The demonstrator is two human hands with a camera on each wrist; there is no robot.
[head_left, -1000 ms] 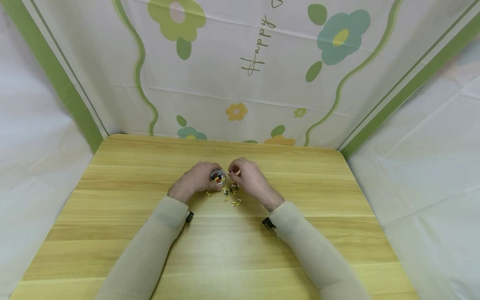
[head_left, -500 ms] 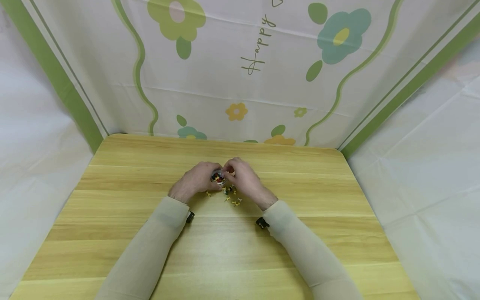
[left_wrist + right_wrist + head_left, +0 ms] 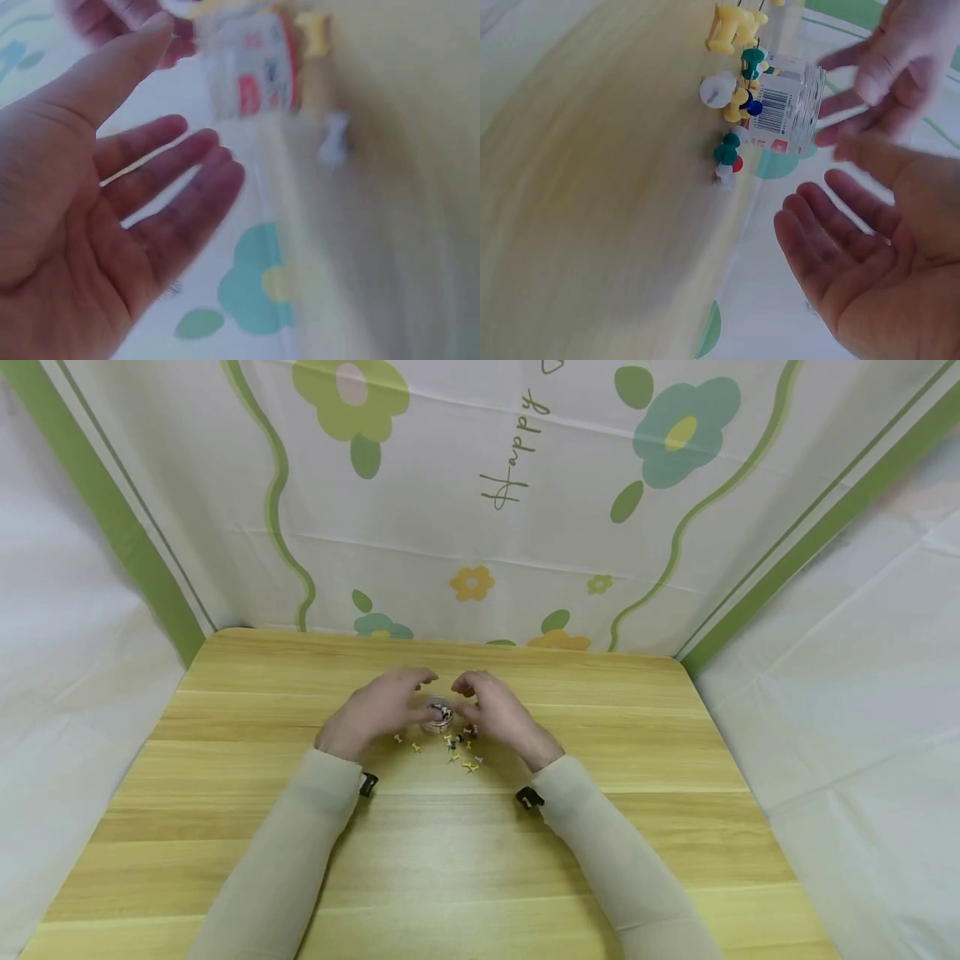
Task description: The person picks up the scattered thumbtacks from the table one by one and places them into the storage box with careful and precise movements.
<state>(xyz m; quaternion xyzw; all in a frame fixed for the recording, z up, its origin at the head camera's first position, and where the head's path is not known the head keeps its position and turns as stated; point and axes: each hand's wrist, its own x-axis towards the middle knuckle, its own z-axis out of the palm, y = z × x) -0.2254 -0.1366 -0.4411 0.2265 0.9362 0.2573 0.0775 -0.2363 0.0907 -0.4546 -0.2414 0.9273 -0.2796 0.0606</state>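
Beige-sleeved hands loosely curved beside jar, contact unclear

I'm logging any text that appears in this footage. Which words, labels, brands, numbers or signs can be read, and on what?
"Happy": on the flowered cloth beyond the table, running sideways; a further character at the picture's top edge is cut off.
Label on the clear jar: print and a barcode, too small and blurred to read.
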